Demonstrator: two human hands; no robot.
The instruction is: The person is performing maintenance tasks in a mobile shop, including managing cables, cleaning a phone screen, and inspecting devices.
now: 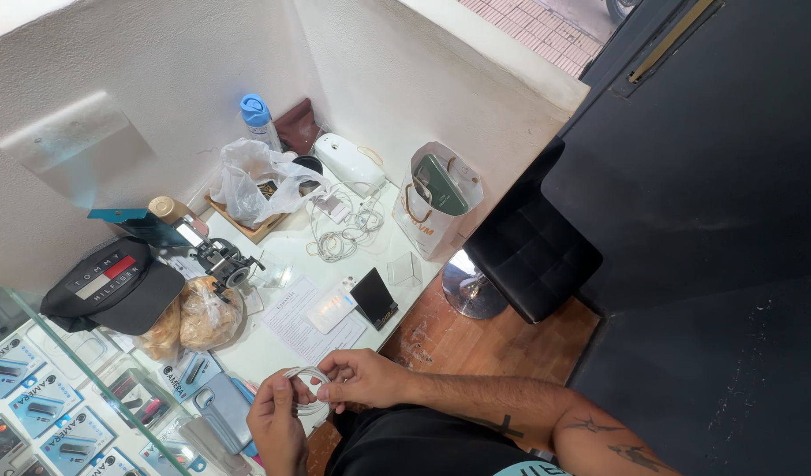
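- The left hand (277, 429) grips a coiled white cable (308, 388) from below, fingers curled around the loop.
- The right hand (363, 377) pinches the same coil from the other side, fingers closed on it.
- The cable sits between both hands, just over the near edge of the white counter (273, 339).
- On the counter behind lie a printed sheet (304, 324), a small black card stand (374, 298), a loose tangle of white cords (343, 236), and a black cap (119, 286).
- A white paper bag (432, 207) stands at the far edge.

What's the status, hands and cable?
Left hand and right hand both gripping a coiled white cable at the counter edge. Nothing between the hands and it.
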